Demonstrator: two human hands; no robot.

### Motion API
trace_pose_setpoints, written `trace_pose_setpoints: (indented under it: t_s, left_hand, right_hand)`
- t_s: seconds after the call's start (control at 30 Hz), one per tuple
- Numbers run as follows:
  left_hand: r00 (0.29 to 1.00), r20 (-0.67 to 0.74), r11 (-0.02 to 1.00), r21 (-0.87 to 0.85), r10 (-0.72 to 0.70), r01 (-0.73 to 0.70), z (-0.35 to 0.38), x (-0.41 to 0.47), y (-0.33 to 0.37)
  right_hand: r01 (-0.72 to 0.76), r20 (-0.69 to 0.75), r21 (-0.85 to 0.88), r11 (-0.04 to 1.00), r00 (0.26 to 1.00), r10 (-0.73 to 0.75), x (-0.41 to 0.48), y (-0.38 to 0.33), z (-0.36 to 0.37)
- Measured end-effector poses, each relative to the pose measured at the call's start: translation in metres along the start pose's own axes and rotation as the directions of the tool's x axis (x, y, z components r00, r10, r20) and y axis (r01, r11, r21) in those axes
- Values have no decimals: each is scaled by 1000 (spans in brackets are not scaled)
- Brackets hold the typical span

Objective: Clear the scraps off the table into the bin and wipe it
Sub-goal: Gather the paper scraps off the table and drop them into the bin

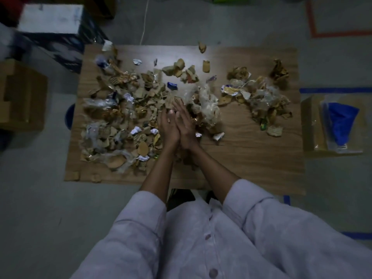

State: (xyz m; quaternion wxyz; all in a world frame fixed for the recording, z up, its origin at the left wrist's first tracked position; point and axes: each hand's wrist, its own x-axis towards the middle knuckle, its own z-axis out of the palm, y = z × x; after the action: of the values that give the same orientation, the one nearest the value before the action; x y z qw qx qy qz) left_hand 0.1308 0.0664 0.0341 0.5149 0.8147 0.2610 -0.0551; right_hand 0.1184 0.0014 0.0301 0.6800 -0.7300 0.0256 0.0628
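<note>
Dim grey floor (36, 218), orange floor tape (340, 34), cardboard box (20, 93) left, white cable (145, 21)

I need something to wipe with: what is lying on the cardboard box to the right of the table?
A crumpled blue sheet, cloth or plastic I cannot tell, lies on the cardboard box, with clear plastic around it. Whatever is beneath them is covered.

Scraps (124, 109) cover the left half of the table (251, 158), and a smaller heap (261, 97) lies at its far right. The left hand (168, 127) and right hand (186, 125) press flat together over the middle. A cardboard box (22, 93) stands on the floor (40, 198) left of the table, and a second box (314, 125) stands to its right.
</note>
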Motion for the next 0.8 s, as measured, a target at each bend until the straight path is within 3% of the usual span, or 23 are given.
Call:
trace_pose_setpoints:
  t_s: [0.07, 0.17, 0.23, 0.33, 0.4, 0.43, 0.5, 0.57, 0.63, 0.7, 0.8]
  left_hand:
    - [998, 42, 986, 162, 40, -47, -2, 9, -11]
    - [997, 79, 937, 347, 5, -33, -12, 11, -17]
    - [999, 15, 941, 335, 49, -51, -13, 4, -9]
    - [970, -241, 983, 178, -10, 55, -3, -19, 12]
    - [940, -313, 982, 169, 137, -87, 7, -37, 28]
    - [912, -287, 948, 208, 293, -239, 17, -46, 32]
    - [797, -96, 778, 312, 597, -545, 45, -62, 40]
    - [682, 169, 600, 359, 712, -715, 77, -72, 44]
    - [632, 353, 501, 397, 690, -769, 109, -75, 46]
    - [645, 441, 464, 456, 624, -760, 138, -72, 44]
    - [722, 468, 527, 493, 509, -692, 173, -55, 39]
  right_hand:
    - [-38, 43, -77, 996, 998, 41, 11, 9, 4]
    - [-29, -48, -222, 975, 999, 19, 11, 18, -1]
    - [42, -153, -296, 954, 984, -91, 1, 14, -14]
    - [195, -248, -423, 885, 914, -320, -17, 3, -46]
    - [270, -259, -502, 822, 859, -441, -32, -1, -74]
    - [282, -271, -529, 800, 838, -474, -39, -1, -91]
    - [236, -351, -561, 793, 800, -486, -52, 4, -126]
    - [130, -490, -568, 813, 740, -460, -60, 17, -162]
    - [-50, -634, -527, 849, 689, -353, -61, 34, -197]
    - [-267, -757, -385, 883, 639, -137, -52, 46, -230]
    - [-384, -781, -211, 899, 619, 81, -22, 58, -265]
